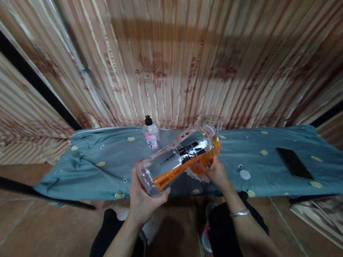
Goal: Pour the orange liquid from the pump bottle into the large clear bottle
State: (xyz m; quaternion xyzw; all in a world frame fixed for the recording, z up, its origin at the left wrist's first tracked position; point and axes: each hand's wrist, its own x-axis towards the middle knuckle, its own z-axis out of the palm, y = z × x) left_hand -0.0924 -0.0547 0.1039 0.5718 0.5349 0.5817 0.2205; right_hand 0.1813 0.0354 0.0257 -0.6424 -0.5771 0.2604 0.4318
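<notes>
My left hand (141, 201) is wrapped around the base of a large clear plastic bottle (175, 159) with an orange and black label. The bottle lies tilted in the air, its uncapped-looking mouth toward the upper right. Beneath its neck end, my right hand (217, 173) is closed on an orange translucent object (205, 162); the bottle hides much of it, so its kind is unclear. A whitish frilly-edged thing (198, 176) shows under the orange object. A round white cap (244, 174) lies to the right of my right hand.
A blue-grey cloth with yellow prints (123, 167) covers the low bench. On it stands a small clear bottle with a black top and pink label (150, 135). A black phone (294, 163) lies at the right. Striped curtains (157, 63) hang behind, and dark poles flank the bench.
</notes>
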